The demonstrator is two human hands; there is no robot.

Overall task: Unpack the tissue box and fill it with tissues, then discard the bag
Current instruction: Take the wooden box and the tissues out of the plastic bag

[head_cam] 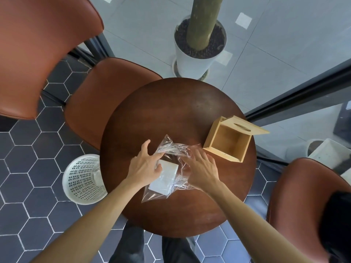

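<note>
A clear plastic bag (171,149) lies crumpled on the round dark wooden table (171,111). Inside it sits a white stack of tissues (165,179). My left hand (146,166) rests on the stack, its fingers pinching the bag's upper left part. My right hand (203,168) lies with spread fingers on the bag's right side, partly under the film. An open, empty wooden tissue box (228,141) stands at the table's right, its slotted lid (247,126) swung back.
A white perforated waste basket (83,179) stands on the hexagon-tiled floor left of the table. Brown chairs (106,88) are at the left and the lower right. A potted plant (199,46) stands behind the table, beyond a glass wall.
</note>
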